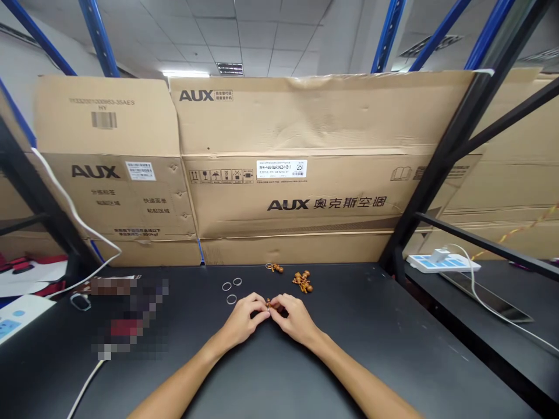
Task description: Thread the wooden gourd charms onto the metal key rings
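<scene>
My left hand (244, 317) and my right hand (294, 317) meet at the middle of the black table (371, 343), fingers pinched together on a small brown wooden charm (268, 304) held between them. Three metal key rings (231, 289) lie just beyond my left hand. A small cluster of brown wooden charms (303, 281) sits beyond my right hand, and one more brown charm with a ring (275, 267) lies farther back near the cardboard.
Large AUX cardboard boxes (288, 174) wall off the back of the table. A black shelf post (437, 174) slants at the right, with a white power strip (441, 262) and cable beyond it. A white cable (82, 233) and a blurred patch lie at the left.
</scene>
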Demonstrator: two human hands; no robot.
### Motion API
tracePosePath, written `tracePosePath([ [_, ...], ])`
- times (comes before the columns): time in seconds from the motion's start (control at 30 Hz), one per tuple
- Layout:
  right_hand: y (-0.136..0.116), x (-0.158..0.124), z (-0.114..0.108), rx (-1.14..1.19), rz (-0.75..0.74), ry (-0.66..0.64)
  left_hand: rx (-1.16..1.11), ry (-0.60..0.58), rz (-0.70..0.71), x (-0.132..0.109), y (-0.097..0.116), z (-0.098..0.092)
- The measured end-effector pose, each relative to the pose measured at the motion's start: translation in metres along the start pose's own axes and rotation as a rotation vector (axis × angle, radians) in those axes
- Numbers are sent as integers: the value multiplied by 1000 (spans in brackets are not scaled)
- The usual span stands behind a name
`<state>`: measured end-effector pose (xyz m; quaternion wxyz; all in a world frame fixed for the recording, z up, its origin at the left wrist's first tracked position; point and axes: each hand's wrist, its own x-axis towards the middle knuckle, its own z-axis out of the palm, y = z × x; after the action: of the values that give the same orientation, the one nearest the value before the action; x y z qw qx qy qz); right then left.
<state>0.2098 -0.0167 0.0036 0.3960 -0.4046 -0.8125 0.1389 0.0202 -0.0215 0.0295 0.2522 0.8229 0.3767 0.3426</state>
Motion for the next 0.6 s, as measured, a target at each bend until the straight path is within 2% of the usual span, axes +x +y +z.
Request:
tracePosePath([
  [0.3,0,-1,1,-131,-136,39,21,-19,24,0,3,-1],
  [0.6,1,-2,3,-118,-141,97,3,-22,6,1,4,-2],
])
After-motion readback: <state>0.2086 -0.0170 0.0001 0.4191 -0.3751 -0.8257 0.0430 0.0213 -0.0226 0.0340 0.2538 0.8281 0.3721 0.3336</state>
